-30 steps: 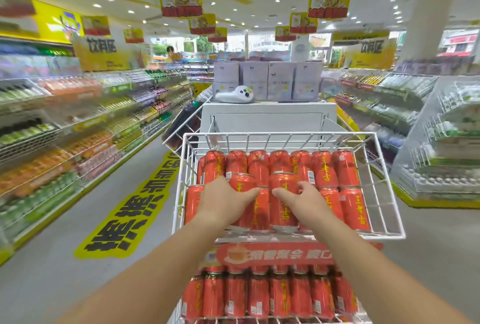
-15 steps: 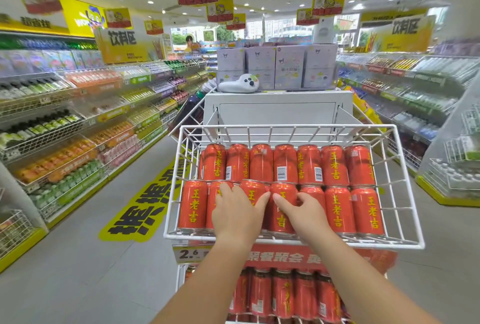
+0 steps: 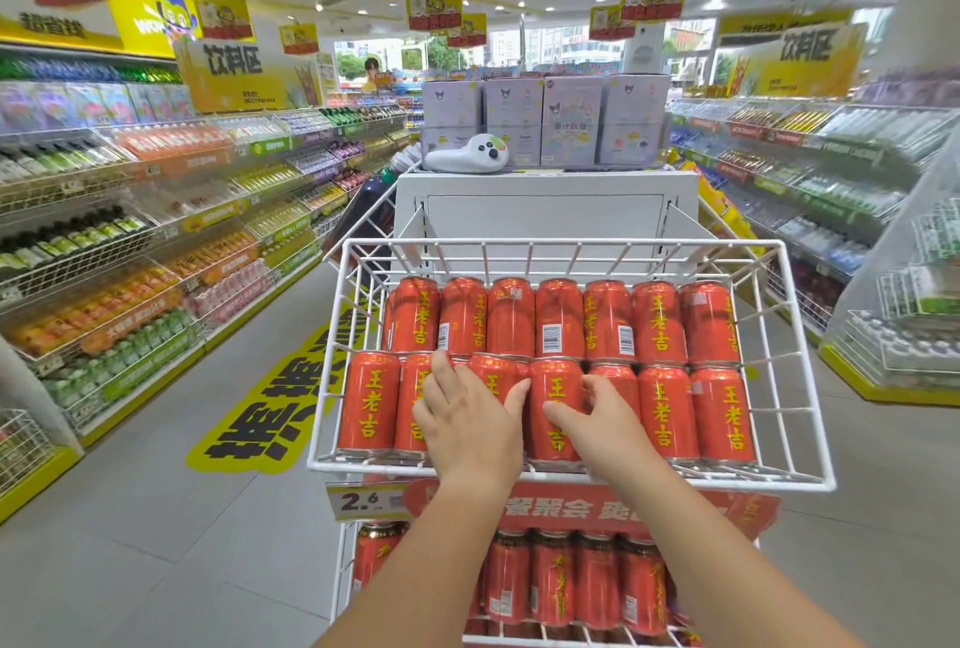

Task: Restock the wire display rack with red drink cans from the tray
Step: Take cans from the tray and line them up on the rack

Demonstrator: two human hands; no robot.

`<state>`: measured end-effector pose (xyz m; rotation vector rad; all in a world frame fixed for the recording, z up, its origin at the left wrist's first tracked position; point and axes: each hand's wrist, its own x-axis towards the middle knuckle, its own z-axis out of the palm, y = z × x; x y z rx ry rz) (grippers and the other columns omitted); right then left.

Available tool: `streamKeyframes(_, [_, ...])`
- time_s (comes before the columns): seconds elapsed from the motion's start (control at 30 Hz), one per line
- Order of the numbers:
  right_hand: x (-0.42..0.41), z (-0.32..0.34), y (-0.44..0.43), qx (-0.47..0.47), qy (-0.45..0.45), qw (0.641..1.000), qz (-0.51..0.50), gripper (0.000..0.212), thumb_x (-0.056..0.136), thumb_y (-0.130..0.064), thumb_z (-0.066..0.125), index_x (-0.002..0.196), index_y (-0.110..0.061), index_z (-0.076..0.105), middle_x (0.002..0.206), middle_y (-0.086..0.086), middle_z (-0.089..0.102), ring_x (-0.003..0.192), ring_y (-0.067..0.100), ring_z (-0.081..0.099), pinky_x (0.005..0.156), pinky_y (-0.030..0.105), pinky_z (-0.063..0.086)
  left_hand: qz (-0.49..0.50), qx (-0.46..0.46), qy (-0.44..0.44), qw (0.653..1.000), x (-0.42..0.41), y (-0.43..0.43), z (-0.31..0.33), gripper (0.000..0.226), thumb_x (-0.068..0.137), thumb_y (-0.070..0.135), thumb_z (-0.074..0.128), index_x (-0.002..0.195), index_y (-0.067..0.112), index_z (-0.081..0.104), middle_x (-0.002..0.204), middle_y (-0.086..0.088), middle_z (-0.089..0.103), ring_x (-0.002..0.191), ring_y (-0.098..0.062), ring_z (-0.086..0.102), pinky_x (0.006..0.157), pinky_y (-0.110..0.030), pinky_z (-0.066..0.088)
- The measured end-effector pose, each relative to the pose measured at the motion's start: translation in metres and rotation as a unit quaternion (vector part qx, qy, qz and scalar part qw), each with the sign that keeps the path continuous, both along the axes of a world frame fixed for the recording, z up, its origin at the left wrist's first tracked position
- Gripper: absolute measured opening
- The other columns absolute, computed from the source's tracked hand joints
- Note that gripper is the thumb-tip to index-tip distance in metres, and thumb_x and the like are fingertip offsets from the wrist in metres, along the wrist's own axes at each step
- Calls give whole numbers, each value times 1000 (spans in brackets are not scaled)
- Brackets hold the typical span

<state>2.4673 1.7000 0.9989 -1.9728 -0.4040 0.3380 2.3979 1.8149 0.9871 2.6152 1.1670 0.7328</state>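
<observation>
A white wire display rack [image 3: 753,480] stands in front of me. Its top basket holds two rows of upright red drink cans, a back row [image 3: 558,320] and a front row [image 3: 724,413]. My left hand [image 3: 467,419] is wrapped over a front-row can [image 3: 493,377], left of middle. My right hand [image 3: 608,424] grips the neighbouring front-row can [image 3: 621,377], with its thumb on the can [image 3: 558,419] between the hands. More red cans [image 3: 592,580] fill the tier below. No tray is in view.
A white cabinet [image 3: 545,216] behind the rack carries a white handheld device [image 3: 467,156] and purple boxes [image 3: 545,128]. Drink shelves line the left [image 3: 130,242] and right [image 3: 805,180] aisles. A "2.6" price tag [image 3: 363,501] hangs under the basket.
Both hands have lowered their two cans into the front row, which now reads as a full line. The view has pulled back and tilted up.
</observation>
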Motion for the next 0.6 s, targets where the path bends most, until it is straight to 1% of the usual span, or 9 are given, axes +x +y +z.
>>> streamKeyframes(0.07, [1,-2,-3,-4,-7,1000,7,71,83,-48,69,145,-24,44,132,-6,60,113,16,62,95,43,55,-24,-1,10,1000,-2,1,-1,83,99,64,22,156,3,17,164,-15,14,144,-32,25,113,-47,24])
streamKeyframes(0.13, [1,-2,-3,-9,-23,1000,10,75,82,-51,70,147,-24,44,141,-7,57,124,18,58,104,45,51,-58,7,17,998,-6,5,-3,75,103,54,20,159,6,5,166,-14,11,147,-31,21,115,-48,21])
streamKeyframes(0.2, [0,-2,-1,-9,-42,999,7,73,86,-47,71,148,-20,45,143,-3,56,128,17,54,106,38,47,-95,42,16,994,-13,13,-6,68,104,46,25,160,13,5,165,-13,16,146,-31,24,114,-50,23])
streamKeyframes(0.27, [-2,-3,2,-1,-63,998,2,67,88,-42,72,146,-18,48,142,-1,58,123,15,55,98,28,44,-128,90,24,987,-21,25,-7,64,103,46,28,160,22,11,163,-9,23,144,-29,28,111,-49,25])
streamKeyframes(0.3, [-3,-4,4,0,-70,998,-2,66,88,-41,72,146,-18,49,142,0,58,123,15,55,95,27,41,-145,106,38,983,-23,31,-7,63,103,48,28,160,25,11,163,-5,23,144,-27,26,110,-49,24])
streamKeyframes(0.4, [-5,-7,7,-1,-81,997,-21,66,89,-41,71,146,-17,48,142,3,55,123,16,54,93,27,39,-192,137,74,969,-29,49,-6,66,102,53,27,159,27,9,165,2,18,147,-25,19,113,-50,19])
streamKeyframes(0.5, [-5,-9,9,-22,-86,996,-33,68,90,-44,69,147,-16,47,142,6,50,127,21,53,102,34,42,-226,151,78,959,-31,63,-5,69,100,58,25,160,28,10,164,6,21,148,-23,18,116,-51,16])
streamKeyframes(0.53, [-4,-9,10,-24,-85,995,-36,64,90,-44,68,145,-15,50,137,5,54,124,21,54,102,36,43,-231,156,78,957,-31,65,-6,70,99,59,25,160,28,12,163,7,24,148,-23,20,116,-51,16])
streamKeyframes(0.6, [-6,-9,13,-16,-74,996,-51,46,93,-41,66,131,-16,60,114,-3,62,106,16,58,94,34,46,-234,168,81,954,-32,68,-7,70,99,61,25,160,27,14,162,7,28,146,-22,22,115,-51,17])
